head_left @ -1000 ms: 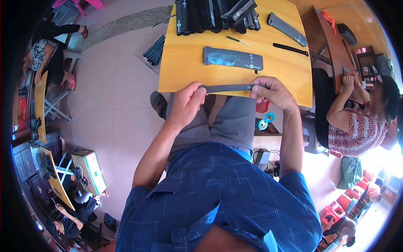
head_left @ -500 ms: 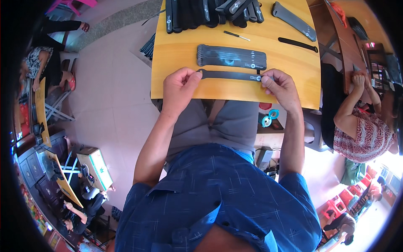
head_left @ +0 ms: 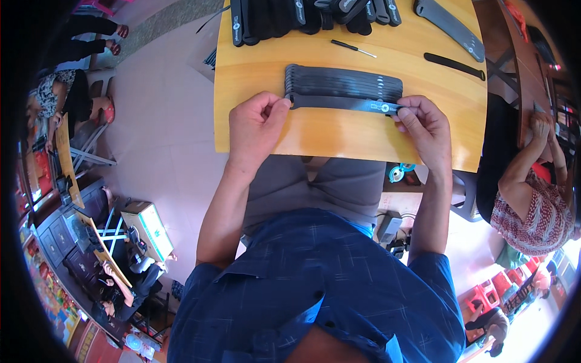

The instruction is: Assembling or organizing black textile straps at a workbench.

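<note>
A black hook-and-loop cable strap (head_left: pixel 339 104) with a white printed mark is stretched between my two hands. My left hand (head_left: pixel 255 130) pinches its left end, where there is a small loop. At the other end, the thumb and fingers of my right hand (head_left: pixel 431 132) close on the strap just past the print. The strap lies along the near side of a fanned stack of similar straps (head_left: pixel 339 80), seemingly touching or overlapping it. Both hands hover at the near part of the wooden table (head_left: pixel 248 78).
Bundled black straps (head_left: pixel 272 18) line the table's far side. A small screwdriver (head_left: pixel 354 48), another strap stack (head_left: pixel 451 30) and a single loose strap (head_left: pixel 454 65) lie further right. A seated person (head_left: pixel 532 206) is at my right. Below the table are turquoise round-lidded containers (head_left: pixel 397 172).
The strap has moved up against the near edge of the stack, both ends still pinched. My view has shifted slightly, and the table appears larger.
</note>
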Available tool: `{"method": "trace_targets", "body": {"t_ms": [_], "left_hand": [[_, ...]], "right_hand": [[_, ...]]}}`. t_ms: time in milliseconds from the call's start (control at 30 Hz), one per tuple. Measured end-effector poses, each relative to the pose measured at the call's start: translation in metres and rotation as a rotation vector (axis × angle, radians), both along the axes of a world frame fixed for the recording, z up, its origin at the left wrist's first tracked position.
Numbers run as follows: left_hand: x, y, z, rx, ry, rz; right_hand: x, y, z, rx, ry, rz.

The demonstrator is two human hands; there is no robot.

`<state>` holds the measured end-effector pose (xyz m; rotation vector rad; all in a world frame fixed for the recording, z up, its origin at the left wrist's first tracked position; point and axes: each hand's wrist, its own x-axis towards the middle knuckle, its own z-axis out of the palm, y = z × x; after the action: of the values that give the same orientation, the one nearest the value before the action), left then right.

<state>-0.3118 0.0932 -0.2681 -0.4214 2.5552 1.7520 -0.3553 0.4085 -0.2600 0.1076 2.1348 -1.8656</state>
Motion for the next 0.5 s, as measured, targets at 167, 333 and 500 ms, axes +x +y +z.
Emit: {"method": "trace_targets", "body": {"t_ms": [167, 333, 500], "left_hand": [[-0.0033, 0.0012, 0.0015, -0.078, 0.01, -0.01], [-0.0069, 0.001, 0.0057, -0.182, 0.01, -0.058], [-0.0092, 0.001, 0.0057, -0.231, 0.012, -0.077]], "right_hand": [[0.0007, 0.0079, -0.0062, 0.102, 0.006, 0.032], [0.0019, 0.0046, -0.0049, 0.086, -0.012, -0.011], [0.0012, 0.004, -0.0043, 0.086, -0.033, -0.029]]}}
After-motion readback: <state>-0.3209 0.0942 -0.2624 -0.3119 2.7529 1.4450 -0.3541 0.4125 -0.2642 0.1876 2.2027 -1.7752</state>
